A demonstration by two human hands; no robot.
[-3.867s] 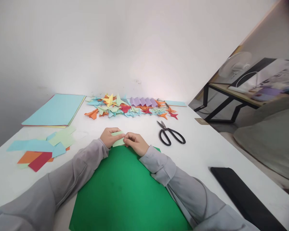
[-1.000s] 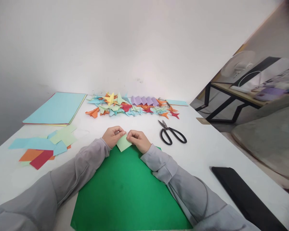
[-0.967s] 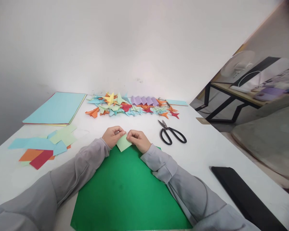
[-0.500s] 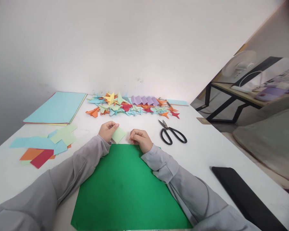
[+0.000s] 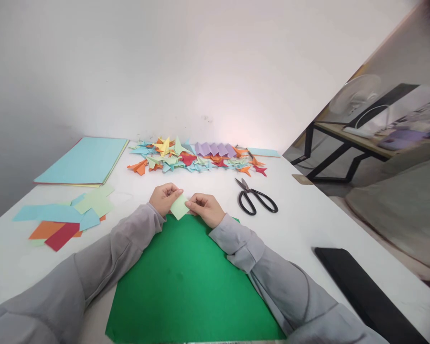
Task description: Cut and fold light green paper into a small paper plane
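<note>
A small light green piece of paper (image 5: pixel 179 207) is held up between both hands, above the far edge of a large green sheet (image 5: pixel 189 282). My left hand (image 5: pixel 164 199) is closed, pinching its upper left side between thumb and fingers. On the opposite side, my right hand (image 5: pixel 207 209) pinches the right corner with thumb and forefinger. The other fingers of both hands are curled in. Scissors with black handles (image 5: pixel 255 197) lie on the table to the right of my right hand, blades partly apart.
Folded paper figures (image 5: pixel 188 159) in several colours lie along the wall, beside a pleated purple strip (image 5: pixel 215 150). Loose cut paper pieces (image 5: pixel 62 235) and a stack of coloured sheets (image 5: pixel 82 160) are at left. A long black object (image 5: pixel 365 291) lies at right on the white table (image 5: pixel 294 229).
My right hand has moved left and now grips the light green paper's right corner. My left hand has shifted slightly right and down with the paper.
</note>
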